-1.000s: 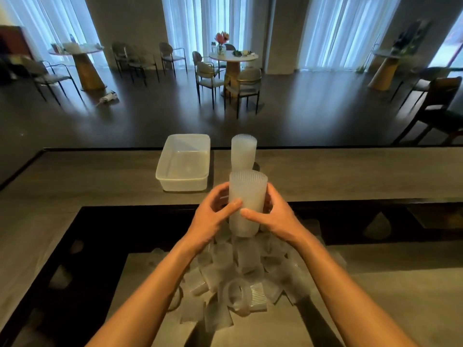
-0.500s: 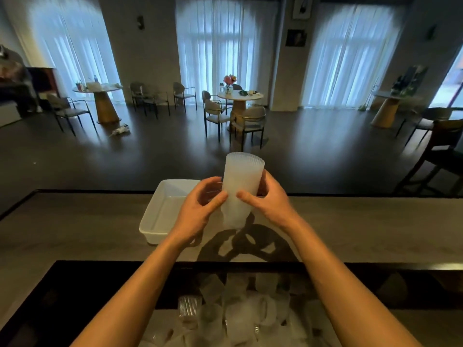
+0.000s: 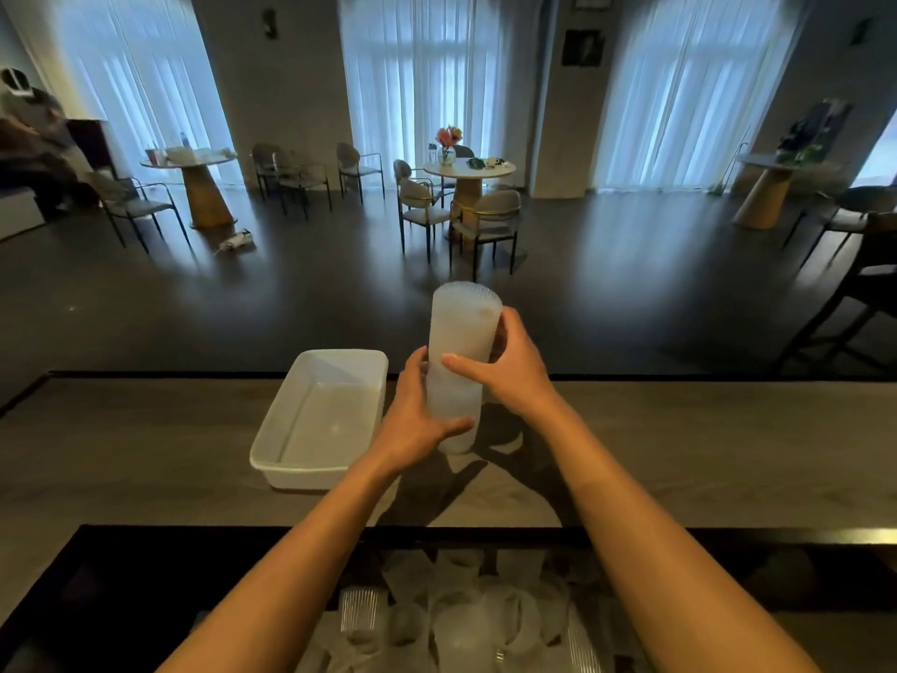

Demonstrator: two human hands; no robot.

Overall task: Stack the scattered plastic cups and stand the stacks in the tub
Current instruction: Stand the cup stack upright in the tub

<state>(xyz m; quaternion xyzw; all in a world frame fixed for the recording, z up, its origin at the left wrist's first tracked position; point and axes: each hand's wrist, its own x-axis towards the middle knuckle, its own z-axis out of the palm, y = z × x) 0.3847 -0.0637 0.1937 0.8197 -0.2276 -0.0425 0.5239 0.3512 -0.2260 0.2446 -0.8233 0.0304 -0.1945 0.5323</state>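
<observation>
Rising from the loose cups point(image 3: 461, 619) a second ago, the cup stack point(image 3: 463, 332) now stands upright over the counter point(image 3: 679, 454), just right of the tub point(image 3: 264, 461). The left hand point(image 3: 412, 415) has its fingers clamped round the base, the right hand point(image 3: 514, 369) round the top. Tubbing it looks next.

Two bare forearms fill the lower half of the view: the left arm point(image 3: 291, 565) and the right arm point(image 3: 655, 551). Both are slender and smooth and narrow steadily toward the wrist. Skin is uncovered along their whole visible length; any sleeve would lie outside the frame. The left hand point(image 3: 412, 420) and right hand point(image 3: 509, 376) are bare as well, with slim fingers and rounded knuckles. Pale light leaves a soft sheen along each arm's upper side.
</observation>
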